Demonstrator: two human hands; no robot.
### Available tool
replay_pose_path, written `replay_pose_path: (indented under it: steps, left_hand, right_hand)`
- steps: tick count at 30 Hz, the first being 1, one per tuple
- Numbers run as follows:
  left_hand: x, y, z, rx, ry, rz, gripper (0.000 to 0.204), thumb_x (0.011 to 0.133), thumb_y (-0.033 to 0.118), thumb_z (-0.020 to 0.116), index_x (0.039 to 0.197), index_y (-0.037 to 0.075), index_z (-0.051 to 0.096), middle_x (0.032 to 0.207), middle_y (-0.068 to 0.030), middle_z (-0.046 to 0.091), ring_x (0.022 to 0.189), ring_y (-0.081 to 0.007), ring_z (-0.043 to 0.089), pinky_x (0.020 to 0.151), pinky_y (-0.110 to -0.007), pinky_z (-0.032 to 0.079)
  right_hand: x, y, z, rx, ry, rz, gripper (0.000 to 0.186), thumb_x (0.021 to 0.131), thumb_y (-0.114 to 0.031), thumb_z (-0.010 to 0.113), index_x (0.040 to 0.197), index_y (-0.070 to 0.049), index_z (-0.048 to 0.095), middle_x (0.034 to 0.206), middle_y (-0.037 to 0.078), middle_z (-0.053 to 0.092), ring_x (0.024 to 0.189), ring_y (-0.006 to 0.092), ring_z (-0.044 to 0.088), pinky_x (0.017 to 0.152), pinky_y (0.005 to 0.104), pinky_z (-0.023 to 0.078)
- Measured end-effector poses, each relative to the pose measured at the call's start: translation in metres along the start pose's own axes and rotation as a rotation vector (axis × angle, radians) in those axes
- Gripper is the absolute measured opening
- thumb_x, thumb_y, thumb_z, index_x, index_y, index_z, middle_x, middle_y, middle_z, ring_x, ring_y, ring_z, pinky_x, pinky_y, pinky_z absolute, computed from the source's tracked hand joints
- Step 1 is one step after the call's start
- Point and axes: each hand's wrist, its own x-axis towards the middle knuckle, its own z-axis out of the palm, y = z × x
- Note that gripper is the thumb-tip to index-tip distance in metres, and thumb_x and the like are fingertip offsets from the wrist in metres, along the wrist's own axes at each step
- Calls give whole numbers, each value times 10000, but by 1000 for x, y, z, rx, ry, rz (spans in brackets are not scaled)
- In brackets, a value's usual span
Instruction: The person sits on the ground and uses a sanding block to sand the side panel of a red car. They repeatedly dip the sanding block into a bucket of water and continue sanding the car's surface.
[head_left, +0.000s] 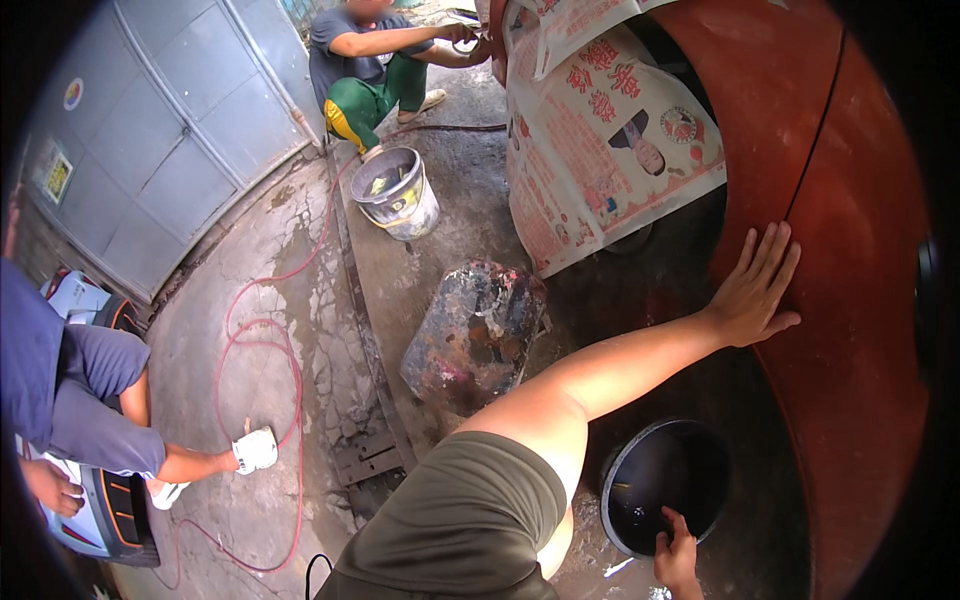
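Left hand [752, 290] flat, fingers spread, palm pressed on the red car body panel [850, 300]: dull matte red, curved, a dark seam just right of the fingertips. Right hand [677, 553] holds nothing, fingertips on the rim of the black basin [640, 470] of dark water below. Newspaper masking [600, 140] up-left of the left hand.

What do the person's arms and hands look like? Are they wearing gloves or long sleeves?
No gloves and no long sleeves. The left hand is bare, and its forearm and upper arm are bare up to the shoulder, with no watch or ring showing. The right hand is bare too. Olive-green cloth covers the lap.
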Motion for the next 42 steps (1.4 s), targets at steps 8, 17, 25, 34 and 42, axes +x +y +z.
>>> replay_pose_path:
  steps: [8, 17, 25, 34, 42]
  left_hand:
    - [149, -3, -47, 113, 322, 56, 1218, 851, 722, 654, 1556, -196, 272, 1660, -431, 148, 1577, -567, 108, 1278, -674, 99]
    - [232, 91, -76, 11, 487, 275, 1083, 842, 740, 651, 1603, 14, 392, 1701, -319, 214, 1575, -500, 215, 1254, -690, 168]
    - [18, 82, -2, 118, -122, 704, 620, 990, 471, 619, 1526, 174, 522, 1655, -202, 384, 1503, -440, 383, 1182, -659, 342]
    - [-286, 167, 119, -333, -2038, -111, 431, 923, 332, 673, 1238, 57, 776, 1268, -237, 729, 1219, -374, 693, 1017, -507, 548]
    - [-271, 190, 94, -510, -1498, -190, 423, 965, 381, 623, 1198, 57, 765, 1088, -290, 750, 1069, -435, 733, 934, -532, 579]
  right_hand:
    - [7, 8, -3, -43, -73, 42, 334, 914, -56, 610, 1236, -34, 697, 856, 272, 722, 780, 432, 731, 750, 478, 558]
    - [23, 13, -8, 220, -135, 297, 323, 1048, -149, 539, 1330, -81, 679, 667, 160, 647, 621, 274, 672, 656, 412, 527]
    - [5, 13, -20, 222, -163, 257, 360, 1059, -165, 536, 1400, -102, 631, 681, 155, 636, 648, 251, 658, 686, 400, 519]
    - [5, 20, -22, 40, -277, 38, 500, 874, -93, 586, 1364, -151, 671, 841, 235, 727, 828, 410, 733, 809, 497, 570]
    - [7, 40, -12, 39, -290, -25, 490, 875, -87, 567, 1358, -93, 652, 899, 266, 733, 903, 433, 736, 862, 509, 576]
